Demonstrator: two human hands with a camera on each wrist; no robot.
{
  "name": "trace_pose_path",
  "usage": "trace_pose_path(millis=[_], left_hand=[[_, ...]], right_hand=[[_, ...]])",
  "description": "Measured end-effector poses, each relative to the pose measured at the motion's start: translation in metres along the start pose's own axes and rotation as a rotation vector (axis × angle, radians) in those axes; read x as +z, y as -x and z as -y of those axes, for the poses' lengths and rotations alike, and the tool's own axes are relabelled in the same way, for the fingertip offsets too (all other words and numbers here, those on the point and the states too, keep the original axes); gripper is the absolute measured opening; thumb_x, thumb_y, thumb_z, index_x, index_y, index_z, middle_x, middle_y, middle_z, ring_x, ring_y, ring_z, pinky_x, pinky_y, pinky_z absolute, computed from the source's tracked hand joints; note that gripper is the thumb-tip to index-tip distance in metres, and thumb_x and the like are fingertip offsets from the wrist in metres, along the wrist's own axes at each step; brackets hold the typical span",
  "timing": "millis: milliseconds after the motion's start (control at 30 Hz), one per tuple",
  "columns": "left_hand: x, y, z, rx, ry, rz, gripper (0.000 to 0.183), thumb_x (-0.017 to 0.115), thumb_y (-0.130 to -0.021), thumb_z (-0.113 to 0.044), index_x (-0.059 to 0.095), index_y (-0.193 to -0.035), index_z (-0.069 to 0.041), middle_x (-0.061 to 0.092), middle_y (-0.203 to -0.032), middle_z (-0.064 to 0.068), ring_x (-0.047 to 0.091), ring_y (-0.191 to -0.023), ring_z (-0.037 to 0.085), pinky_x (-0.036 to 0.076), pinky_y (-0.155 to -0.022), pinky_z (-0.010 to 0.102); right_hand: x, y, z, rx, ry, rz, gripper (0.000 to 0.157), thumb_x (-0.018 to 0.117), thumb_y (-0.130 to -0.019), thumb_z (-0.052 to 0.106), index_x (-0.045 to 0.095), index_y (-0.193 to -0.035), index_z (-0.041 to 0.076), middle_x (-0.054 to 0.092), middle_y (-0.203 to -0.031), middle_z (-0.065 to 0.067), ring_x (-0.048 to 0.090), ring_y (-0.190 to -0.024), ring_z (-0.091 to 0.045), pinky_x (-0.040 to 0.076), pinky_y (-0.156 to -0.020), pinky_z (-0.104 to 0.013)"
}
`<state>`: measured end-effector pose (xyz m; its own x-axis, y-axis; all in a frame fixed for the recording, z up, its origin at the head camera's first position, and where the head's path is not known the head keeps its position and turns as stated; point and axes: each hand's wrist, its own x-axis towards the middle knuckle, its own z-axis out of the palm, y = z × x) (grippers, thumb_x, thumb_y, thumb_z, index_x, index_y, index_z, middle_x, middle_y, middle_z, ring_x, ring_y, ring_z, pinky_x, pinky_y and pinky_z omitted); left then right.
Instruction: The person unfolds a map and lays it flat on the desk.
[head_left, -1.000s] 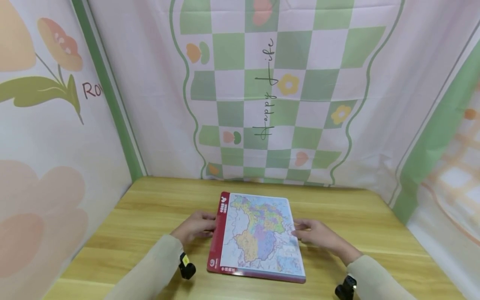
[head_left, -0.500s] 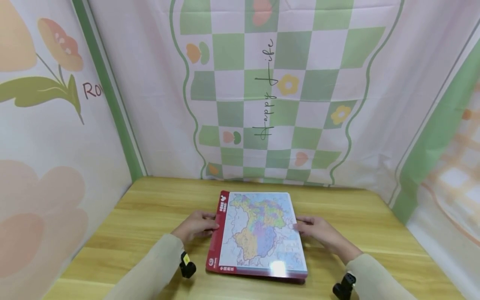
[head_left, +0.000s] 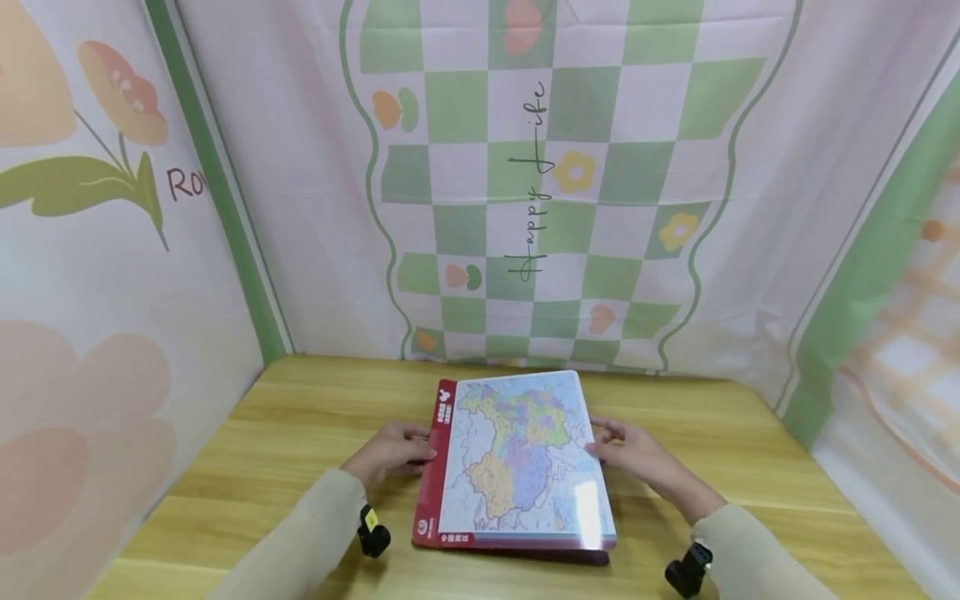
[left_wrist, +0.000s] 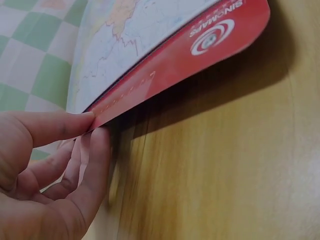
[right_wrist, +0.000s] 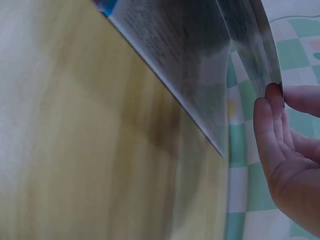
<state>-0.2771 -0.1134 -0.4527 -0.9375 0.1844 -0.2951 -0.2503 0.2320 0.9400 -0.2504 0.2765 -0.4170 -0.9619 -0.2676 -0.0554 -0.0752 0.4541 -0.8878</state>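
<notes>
A folded map (head_left: 517, 458) with a glossy cover and a red border lies in the middle of the head view. My left hand (head_left: 392, 454) pinches its red left edge between thumb and fingers. In the left wrist view the red border (left_wrist: 165, 75) tilts up off the wood and casts a shadow. On the other side, my right hand (head_left: 636, 458) pinches the right edge of the top layer and holds it raised. The right wrist view shows a gap between this layer and a lower printed layer (right_wrist: 165, 55), which slants over the table.
The wooden table (head_left: 315, 400) reaches back to a hanging cloth (head_left: 457, 175) with green and white checks. Flower-printed cloth (head_left: 97, 275) closes off the left side, and another cloth (head_left: 892, 333) hangs at the right. Both wrists carry small black cameras.
The top layer's right side has risen, with the right hand on its edge, and a dark gap now shows along the near edge. Glare has shifted right across the cover. The left hand stays in place.
</notes>
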Motion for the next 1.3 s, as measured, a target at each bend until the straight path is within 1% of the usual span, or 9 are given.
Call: trace_pose_path(millis=[67, 233, 433, 667, 767, 867, 1000, 1167, 1300], left_hand=[[-0.001, -0.001, 0.0, 0.0, 0.009, 0.0, 0.049, 0.072, -0.088, -0.001, 0.056, -0.133, 0.009, 0.067, -0.108, 0.018, 0.068, -0.088, 0.025, 0.06, -0.076, 0.035], [-0.004, 0.0, 0.0, 0.014, 0.022, 0.016, 0.05, 0.07, -0.088, 0.002, 0.053, -0.134, 0.011, 0.067, -0.109, 0.019, 0.069, -0.088, 0.025, 0.06, -0.077, 0.035], [-0.01, 0.003, -0.001, 0.007, 0.009, 0.022, 0.052, 0.07, -0.087, 0.0, 0.052, -0.135, 0.011, 0.066, -0.111, 0.019, 0.069, -0.088, 0.026, 0.06, -0.078, 0.037], [-0.016, 0.004, 0.001, 0.014, -0.005, -0.01, 0.052, 0.07, -0.088, 0.0, 0.051, -0.135, 0.011, 0.066, -0.111, 0.02, 0.07, -0.086, 0.026, 0.06, -0.077, 0.038], [-0.021, 0.003, 0.002, 0.013, -0.022, -0.03, 0.051, 0.07, -0.088, -0.001, 0.052, -0.135, 0.011, 0.066, -0.112, 0.019, 0.07, -0.088, 0.026, 0.06, -0.077, 0.038], [-0.026, 0.002, 0.002, 0.001, -0.031, -0.041, 0.052, 0.069, -0.088, 0.0, 0.052, -0.136, 0.01, 0.065, -0.113, 0.02, 0.069, -0.091, 0.028, 0.06, -0.077, 0.037], [-0.033, 0.001, 0.002, -0.004, -0.04, -0.06, 0.052, 0.07, -0.087, 0.001, 0.053, -0.135, 0.01, 0.066, -0.112, 0.02, 0.068, -0.091, 0.028, 0.06, -0.077, 0.037], [-0.042, 0.006, 0.002, 0.015, -0.054, -0.082, 0.05, 0.069, -0.087, 0.002, 0.053, -0.134, 0.012, 0.066, -0.112, 0.021, 0.068, -0.091, 0.028, 0.06, -0.078, 0.039], [-0.05, 0.008, 0.003, 0.011, -0.073, -0.101, 0.049, 0.068, -0.088, 0.002, 0.053, -0.134, 0.011, 0.065, -0.114, 0.022, 0.068, -0.093, 0.028, 0.06, -0.08, 0.039]], right_hand=[[-0.003, 0.0, 0.001, -0.015, 0.017, -0.007, 0.067, 0.067, -0.096, 0.013, 0.033, -0.147, -0.015, 0.059, -0.097, -0.014, 0.062, -0.085, -0.024, 0.058, -0.08, -0.038], [-0.01, 0.003, 0.004, -0.008, 0.012, -0.017, 0.066, 0.066, -0.098, 0.015, 0.034, -0.148, -0.012, 0.057, -0.102, -0.016, 0.063, -0.086, -0.024, 0.058, -0.082, -0.042], [-0.022, 0.009, 0.007, -0.015, -0.015, -0.009, 0.068, 0.065, -0.098, 0.014, 0.029, -0.149, -0.013, 0.053, -0.106, -0.018, 0.064, -0.09, -0.025, 0.059, -0.082, -0.036], [-0.035, 0.015, 0.009, -0.02, 0.001, -0.022, 0.07, 0.065, -0.098, 0.015, 0.028, -0.149, -0.014, 0.054, -0.108, -0.02, 0.066, -0.089, -0.027, 0.059, -0.082, -0.039], [-0.039, 0.016, 0.008, -0.017, 0.003, -0.038, 0.07, 0.066, -0.098, 0.014, 0.028, -0.149, -0.015, 0.054, -0.107, -0.02, 0.067, -0.088, -0.027, 0.059, -0.081, -0.037], [-0.044, 0.018, 0.007, -0.008, 0.018, -0.053, 0.07, 0.066, -0.098, 0.014, 0.028, -0.149, -0.014, 0.054, -0.107, -0.02, 0.067, -0.089, -0.026, 0.059, -0.082, -0.038], [-0.051, 0.022, 0.006, -0.001, 0.036, -0.071, 0.07, 0.065, -0.098, 0.014, 0.026, -0.15, -0.014, 0.054, -0.106, -0.019, 0.067, -0.089, -0.026, 0.059, -0.083, -0.038], [-0.063, 0.026, 0.004, -0.008, 0.051, -0.091, 0.07, 0.064, -0.099, 0.014, 0.025, -0.149, -0.016, 0.055, -0.107, -0.02, 0.066, -0.089, -0.025, 0.059, -0.082, -0.038], [-0.07, 0.03, 0.001, -0.019, 0.066, -0.104, 0.069, 0.063, -0.099, 0.013, 0.024, -0.149, -0.017, 0.055, -0.107, -0.021, 0.065, -0.09, -0.022, 0.059, -0.08, -0.035]])
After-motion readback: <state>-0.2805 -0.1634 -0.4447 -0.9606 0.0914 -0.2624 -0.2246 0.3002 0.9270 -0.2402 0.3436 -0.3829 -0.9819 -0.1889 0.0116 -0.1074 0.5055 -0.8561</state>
